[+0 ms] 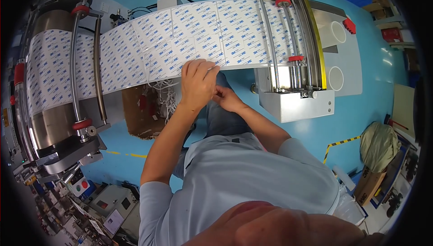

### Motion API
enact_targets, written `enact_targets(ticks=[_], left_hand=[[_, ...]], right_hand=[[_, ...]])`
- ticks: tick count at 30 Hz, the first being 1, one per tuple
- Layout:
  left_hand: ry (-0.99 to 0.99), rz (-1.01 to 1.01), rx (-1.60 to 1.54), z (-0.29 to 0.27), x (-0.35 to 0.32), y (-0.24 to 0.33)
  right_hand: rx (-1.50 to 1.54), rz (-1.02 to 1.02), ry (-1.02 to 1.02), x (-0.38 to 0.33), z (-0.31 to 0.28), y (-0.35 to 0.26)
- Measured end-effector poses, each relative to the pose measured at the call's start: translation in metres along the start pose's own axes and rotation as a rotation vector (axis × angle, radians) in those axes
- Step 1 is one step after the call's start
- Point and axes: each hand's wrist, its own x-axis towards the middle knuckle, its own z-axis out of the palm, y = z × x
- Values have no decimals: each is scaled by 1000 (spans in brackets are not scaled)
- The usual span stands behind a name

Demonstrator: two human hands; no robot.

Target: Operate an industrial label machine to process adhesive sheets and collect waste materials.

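Note:
A long white sheet with repeated blue print [194, 25] stretches between rollers on the left and a machine on the right, with cut lines across it. At its near edge, my left hand [197, 86] has its fingers closed together over the border, apparently gripping it; the thumb side faces right. Just below and to the right, my right hand [228, 99] is curled under the edge, thumb and fingers drawn together close to my left hand. Whatever its fingertips hold, if anything, is hidden.
Metal roller bars with red collars [82, 124] cross the sheet at left. The machine's metal end housing [295, 106] stands at right, beside white tube cores [336, 78]. Below the sheet sits a brown carton [137, 115] of tangled white strips [164, 95]. The floor [297, 140] is blue.

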Motion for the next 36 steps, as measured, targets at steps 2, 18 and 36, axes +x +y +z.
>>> enact_targets(ticks=[2,18,36], left_hand=[[0,-2,-8,0,2,-1],[-51,-136,-178,3,12,-9],[-239,-86,-156,-9,26,-9]], right_hand=[[-32,4,10,1,-2,0],[-52,-9,-8,1,4,-4],[-45,-30,-18,6,3,10]])
